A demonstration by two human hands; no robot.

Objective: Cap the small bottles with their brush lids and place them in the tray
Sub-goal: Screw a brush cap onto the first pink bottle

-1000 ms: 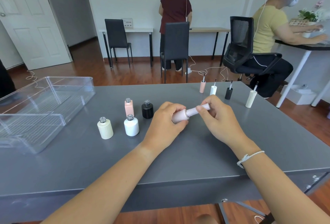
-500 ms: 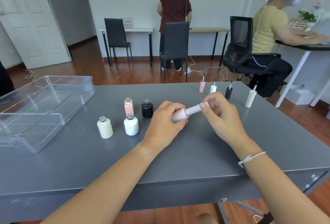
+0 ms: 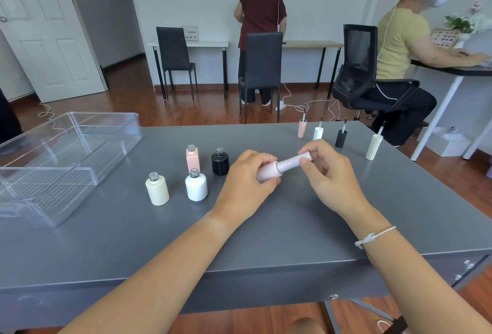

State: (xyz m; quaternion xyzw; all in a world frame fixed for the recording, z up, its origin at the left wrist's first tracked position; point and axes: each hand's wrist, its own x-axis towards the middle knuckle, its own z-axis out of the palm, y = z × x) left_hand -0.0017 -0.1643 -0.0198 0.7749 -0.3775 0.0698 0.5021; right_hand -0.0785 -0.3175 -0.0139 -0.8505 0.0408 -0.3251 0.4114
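- Pale pink bottle [image 3: 267, 172] held tilted above desk [image 3: 292, 227] centre, neck pointing right and away.
- Left hand [image 3: 247, 184]: fingers curled round the bottle body, gripping it.
- Right hand [image 3: 330, 174]: thumb and fingers pinching the ribbed pink brush lid [image 3: 294, 160], seated on the bottle neck; whether fully screwed down cannot be told.
- Four uncapped bottles upright left of the hands: cream bottle [image 3: 157, 190], white bottle [image 3: 196, 186], peach square bottle [image 3: 192, 158], black bottle [image 3: 220, 162]. White and peach bottles just beside each other; black bottle near the left hand's knuckles.
- Four brush lids standing bristle-up near the desk's far right edge: peach lid [image 3: 302, 127], white lid [image 3: 318, 132], black lid [image 3: 341, 138], cream lid [image 3: 374, 146]. Cream lid closest to the right edge.
- Clear tray [image 3: 66, 163] at the desk's left side, partly beyond the frame's left edge, an inner divider visible.
- Bare desk surface between the cream bottle and the tray, and between the hands and the near edge.
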